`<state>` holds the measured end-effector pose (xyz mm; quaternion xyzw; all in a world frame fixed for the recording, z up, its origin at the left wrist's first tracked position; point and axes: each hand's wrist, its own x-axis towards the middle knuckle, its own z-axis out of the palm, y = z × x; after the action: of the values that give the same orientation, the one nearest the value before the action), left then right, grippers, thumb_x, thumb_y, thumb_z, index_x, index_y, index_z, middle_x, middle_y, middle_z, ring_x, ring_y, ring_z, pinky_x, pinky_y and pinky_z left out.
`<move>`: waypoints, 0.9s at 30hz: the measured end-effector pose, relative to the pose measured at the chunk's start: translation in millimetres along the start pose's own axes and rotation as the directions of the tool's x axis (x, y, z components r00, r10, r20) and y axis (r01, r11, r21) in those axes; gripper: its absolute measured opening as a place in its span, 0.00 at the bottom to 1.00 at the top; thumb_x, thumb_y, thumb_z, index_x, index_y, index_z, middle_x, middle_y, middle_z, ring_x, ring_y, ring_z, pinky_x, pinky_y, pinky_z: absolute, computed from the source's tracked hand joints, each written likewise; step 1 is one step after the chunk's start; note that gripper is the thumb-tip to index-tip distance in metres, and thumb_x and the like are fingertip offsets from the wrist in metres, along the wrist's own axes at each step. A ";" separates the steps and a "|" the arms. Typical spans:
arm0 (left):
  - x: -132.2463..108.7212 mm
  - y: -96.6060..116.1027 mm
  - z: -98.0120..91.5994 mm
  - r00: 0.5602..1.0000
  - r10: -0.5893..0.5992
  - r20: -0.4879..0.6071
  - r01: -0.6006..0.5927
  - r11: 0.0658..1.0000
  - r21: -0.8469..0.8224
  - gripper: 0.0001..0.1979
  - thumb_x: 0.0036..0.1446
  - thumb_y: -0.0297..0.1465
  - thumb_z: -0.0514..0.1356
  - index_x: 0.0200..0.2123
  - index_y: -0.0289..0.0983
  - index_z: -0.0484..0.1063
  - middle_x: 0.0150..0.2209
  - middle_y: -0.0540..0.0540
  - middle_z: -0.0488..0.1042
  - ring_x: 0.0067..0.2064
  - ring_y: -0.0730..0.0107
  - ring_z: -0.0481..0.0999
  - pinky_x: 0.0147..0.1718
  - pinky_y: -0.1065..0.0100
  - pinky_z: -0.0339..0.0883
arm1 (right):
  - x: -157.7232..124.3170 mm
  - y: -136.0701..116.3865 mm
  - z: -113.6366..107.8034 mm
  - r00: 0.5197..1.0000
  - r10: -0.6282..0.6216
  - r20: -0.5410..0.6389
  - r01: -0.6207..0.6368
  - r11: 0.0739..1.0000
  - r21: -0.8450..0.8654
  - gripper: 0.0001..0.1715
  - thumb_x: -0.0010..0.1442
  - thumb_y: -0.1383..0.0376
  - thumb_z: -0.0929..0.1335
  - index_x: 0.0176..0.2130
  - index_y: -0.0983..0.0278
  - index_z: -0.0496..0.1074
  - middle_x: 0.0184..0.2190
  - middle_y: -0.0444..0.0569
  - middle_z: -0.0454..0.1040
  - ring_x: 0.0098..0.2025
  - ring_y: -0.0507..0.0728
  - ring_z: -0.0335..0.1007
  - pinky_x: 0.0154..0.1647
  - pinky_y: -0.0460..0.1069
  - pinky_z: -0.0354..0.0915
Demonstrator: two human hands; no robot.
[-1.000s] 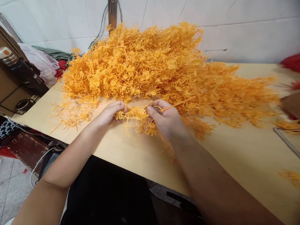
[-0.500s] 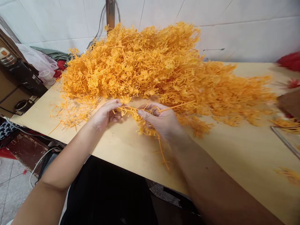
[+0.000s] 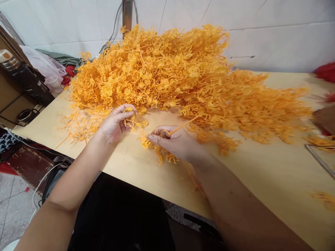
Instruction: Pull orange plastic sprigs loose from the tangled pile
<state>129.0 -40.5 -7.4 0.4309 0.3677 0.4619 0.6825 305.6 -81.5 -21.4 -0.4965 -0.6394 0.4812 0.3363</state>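
Note:
In front of the large heap of orange plastic flower stems [image 3: 162,69], both hands are on one branching orange stem [image 3: 145,140]. My right hand [image 3: 175,141] is closed, thumb on top, with part of the stem between its fingers; one straight end sticks out past the knuckles and blossoms hang below. My left hand [image 3: 117,122] is closed on the other, upper end of the stem, its fingertips curled over a blossom. Loose thin orange pieces [image 3: 81,127] lie on the table left of my left hand.
The pale wooden table [image 3: 125,160] backs onto a white tiled wall [image 3: 261,42]. At left stand a black bottle [image 3: 31,82], a plastic bag [image 3: 43,62] and a dark ring-shaped object [image 3: 24,116]. A metal-edged frame [image 3: 318,158] and red pieces [image 3: 326,72] are at right.
My right hand has moved slightly down and left, lowering its part of the stem. My left hand has risen a little, its fingers more curled. The view has shifted slightly.

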 end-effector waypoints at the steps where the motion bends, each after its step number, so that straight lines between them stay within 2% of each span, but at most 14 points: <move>1: 1.2 0.1 -1.4 1.000 0.011 -0.004 -0.011 1.000 -0.003 0.05 0.46 0.25 0.61 0.29 0.36 0.67 0.24 0.55 0.65 0.21 0.85 0.65 0.19 0.81 0.58 | -1.3 0.1 0.9 0.999 0.010 0.036 -0.010 1.000 -0.016 0.20 0.47 0.51 0.68 0.23 0.66 0.67 0.17 0.42 0.60 0.19 0.46 0.51 0.18 0.44 0.51; 4: 3.4 -0.6 -3.8 1.000 0.021 0.023 -0.022 1.000 0.010 0.04 0.47 0.26 0.62 0.29 0.35 0.69 0.22 0.55 0.63 0.20 0.86 0.63 0.18 0.81 0.58 | -4.5 -0.4 2.8 0.986 0.029 0.165 -0.024 0.999 -0.033 0.20 0.48 0.51 0.67 0.23 0.66 0.66 0.17 0.42 0.59 0.19 0.46 0.52 0.18 0.44 0.51; 7: 4.4 -2.2 -3.5 0.999 0.033 -0.036 -0.033 0.999 0.008 0.03 0.47 0.26 0.62 0.27 0.34 0.70 0.23 0.55 0.64 0.19 0.86 0.62 0.18 0.81 0.58 | -6.3 -3.9 3.8 0.967 0.021 0.255 -0.017 1.000 -0.020 0.21 0.49 0.51 0.67 0.21 0.65 0.63 0.16 0.40 0.56 0.19 0.45 0.50 0.18 0.44 0.50; 11: 7.5 -4.0 -2.7 0.986 0.030 -0.166 -0.034 0.999 -0.018 0.01 0.49 0.23 0.59 0.28 0.33 0.70 0.23 0.55 0.64 0.17 0.87 0.61 0.16 0.80 0.58 | -7.4 -12.6 5.7 0.947 -0.053 0.315 0.047 0.999 0.026 0.22 0.50 0.52 0.66 0.19 0.65 0.60 0.16 0.39 0.53 0.19 0.45 0.47 0.20 0.44 0.49; 15: 8.7 -3.9 0.0 0.974 0.041 -0.224 -0.055 0.997 -0.057 0.02 0.50 0.22 0.58 0.27 0.32 0.69 0.22 0.55 0.65 0.16 0.87 0.60 0.15 0.81 0.55 | -7.1 -17.4 5.9 0.929 -0.143 0.342 0.126 0.989 0.071 0.22 0.53 0.52 0.64 0.20 0.65 0.60 0.18 0.41 0.56 0.22 0.46 0.50 0.24 0.45 0.52; 20: 7.3 -3.5 5.8 0.958 0.038 -0.284 -0.066 0.994 -0.091 0.02 0.50 0.24 0.59 0.27 0.33 0.68 0.22 0.55 0.65 0.17 0.86 0.61 0.16 0.80 0.57 | -5.1 -17.7 4.2 0.917 -0.173 0.358 0.160 0.985 0.066 0.22 0.57 0.52 0.61 0.23 0.67 0.63 0.21 0.43 0.59 0.24 0.47 0.53 0.26 0.45 0.53; 22: 9.0 -0.6 0.5 0.949 0.053 -0.309 -0.102 0.985 -0.143 0.02 0.50 0.24 0.60 0.27 0.33 0.68 0.23 0.54 0.66 0.18 0.86 0.62 0.17 0.80 0.57 | -6.9 -19.3 6.2 0.910 -0.176 0.376 0.167 0.984 0.056 0.21 0.56 0.52 0.62 0.23 0.67 0.63 0.21 0.43 0.59 0.25 0.47 0.53 0.25 0.45 0.52; 23: 10.0 2.3 -5.2 0.939 0.065 -0.339 -0.136 0.972 -0.189 0.03 0.50 0.23 0.59 0.27 0.33 0.67 0.22 0.55 0.65 0.18 0.86 0.62 0.17 0.80 0.57 | -8.6 -20.1 7.8 0.893 -0.162 0.420 0.155 0.987 0.051 0.22 0.55 0.52 0.63 0.22 0.66 0.62 0.20 0.43 0.58 0.24 0.47 0.53 0.24 0.45 0.51; 26: 10.1 15.5 -30.4 0.878 0.092 -0.469 -0.272 0.904 -0.331 0.06 0.53 0.22 0.56 0.26 0.35 0.64 0.18 0.56 0.63 0.18 0.87 0.61 0.16 0.83 0.55 | -14.5 -20.4 11.9 0.784 -0.075 0.617 0.063 0.997 0.042 0.24 0.53 0.51 0.65 0.18 0.65 0.58 0.17 0.40 0.52 0.21 0.46 0.48 0.21 0.45 0.48; 27: 8.4 19.9 -38.3 0.865 0.086 -0.495 -0.295 0.885 -0.360 0.06 0.54 0.22 0.55 0.26 0.35 0.64 0.18 0.55 0.63 0.19 0.87 0.62 0.17 0.84 0.56 | -15.4 -19.1 12.0 0.782 -0.058 0.620 0.036 0.998 0.049 0.24 0.52 0.51 0.66 0.18 0.65 0.58 0.16 0.40 0.51 0.20 0.46 0.47 0.20 0.45 0.48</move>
<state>90.8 -19.1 -3.6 0.1837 0.3656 0.6868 0.6008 293.0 -100.5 -6.3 -0.2886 -0.7182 0.6202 0.1276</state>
